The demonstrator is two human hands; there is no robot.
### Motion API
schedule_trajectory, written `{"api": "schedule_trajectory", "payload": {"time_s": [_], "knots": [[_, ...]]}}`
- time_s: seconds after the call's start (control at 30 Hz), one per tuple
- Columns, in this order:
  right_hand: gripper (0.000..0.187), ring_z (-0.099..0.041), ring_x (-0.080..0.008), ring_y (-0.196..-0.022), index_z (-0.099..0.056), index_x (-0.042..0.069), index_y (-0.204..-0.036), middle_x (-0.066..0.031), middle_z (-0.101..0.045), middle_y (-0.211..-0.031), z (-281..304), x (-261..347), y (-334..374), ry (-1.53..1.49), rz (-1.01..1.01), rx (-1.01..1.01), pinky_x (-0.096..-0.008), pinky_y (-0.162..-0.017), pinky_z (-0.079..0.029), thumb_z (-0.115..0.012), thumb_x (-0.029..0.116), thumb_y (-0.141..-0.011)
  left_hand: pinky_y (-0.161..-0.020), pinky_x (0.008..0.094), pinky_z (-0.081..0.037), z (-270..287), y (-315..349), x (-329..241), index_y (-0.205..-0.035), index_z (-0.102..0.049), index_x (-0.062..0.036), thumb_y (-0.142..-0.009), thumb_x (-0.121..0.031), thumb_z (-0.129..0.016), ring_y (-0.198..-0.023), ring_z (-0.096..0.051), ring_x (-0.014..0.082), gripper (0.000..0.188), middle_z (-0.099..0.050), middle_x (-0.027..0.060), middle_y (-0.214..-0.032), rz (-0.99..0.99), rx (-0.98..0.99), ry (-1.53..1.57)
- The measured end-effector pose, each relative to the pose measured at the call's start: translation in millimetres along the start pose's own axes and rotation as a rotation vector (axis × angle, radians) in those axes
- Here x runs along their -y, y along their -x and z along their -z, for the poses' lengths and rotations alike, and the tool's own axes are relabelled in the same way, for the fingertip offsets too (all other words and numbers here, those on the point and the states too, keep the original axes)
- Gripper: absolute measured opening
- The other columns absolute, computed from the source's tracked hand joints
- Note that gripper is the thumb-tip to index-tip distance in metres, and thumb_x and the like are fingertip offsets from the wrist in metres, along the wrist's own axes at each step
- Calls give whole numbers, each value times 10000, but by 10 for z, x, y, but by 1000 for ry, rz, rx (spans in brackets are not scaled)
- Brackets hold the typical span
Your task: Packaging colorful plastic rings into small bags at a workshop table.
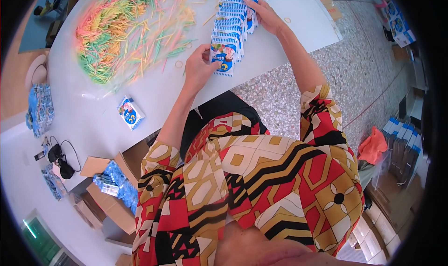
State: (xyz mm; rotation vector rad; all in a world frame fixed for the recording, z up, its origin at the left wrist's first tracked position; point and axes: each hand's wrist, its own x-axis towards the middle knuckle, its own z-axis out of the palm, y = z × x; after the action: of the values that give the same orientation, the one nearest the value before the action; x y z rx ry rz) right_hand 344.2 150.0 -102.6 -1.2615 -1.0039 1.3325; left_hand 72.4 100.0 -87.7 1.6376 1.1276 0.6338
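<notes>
Head view: packets [228,32] in overlapping row on table [298,14]. Left hand [199,69] grasping near end of row, thumb on nearest packet [225,56]. Right hand [268,16] at far end, fingers touching packets; whether gripping, cannot tell.

The flat blue-and-white packets [228,30] lie overlapping in 1 row on the white table [266,51], from near to far, far end slightly right; the nearest packet [224,56] faces upward.
</notes>
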Motion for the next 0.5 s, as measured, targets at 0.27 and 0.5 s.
{"api": "schedule_trajectory", "payload": {"time_s": [0.27,0.5], "knots": [[640,-570,-166,-1010,-513,41,-1220,-71,-605,-1103,-380,-25,472,196,142,76,-303,-919,-436,-761,335,-709,-699,252,-491,32,80,88,-1118,-555,-37,-670,-15,-707,-805,-596,125,473,-623,71,-1057,-49,-10,103],[736,-564,-173,-1040,-484,30,-1249,-90,-596,-1133,-521,-58,587,269,173,168,-309,-945,-425,-807,323,-656,-928,331,-422,9,-20,286,-1104,-498,-35,-643,-24,-714,-1066,-533,238,510,-503,113,-1250,-259,-60,72]]}}
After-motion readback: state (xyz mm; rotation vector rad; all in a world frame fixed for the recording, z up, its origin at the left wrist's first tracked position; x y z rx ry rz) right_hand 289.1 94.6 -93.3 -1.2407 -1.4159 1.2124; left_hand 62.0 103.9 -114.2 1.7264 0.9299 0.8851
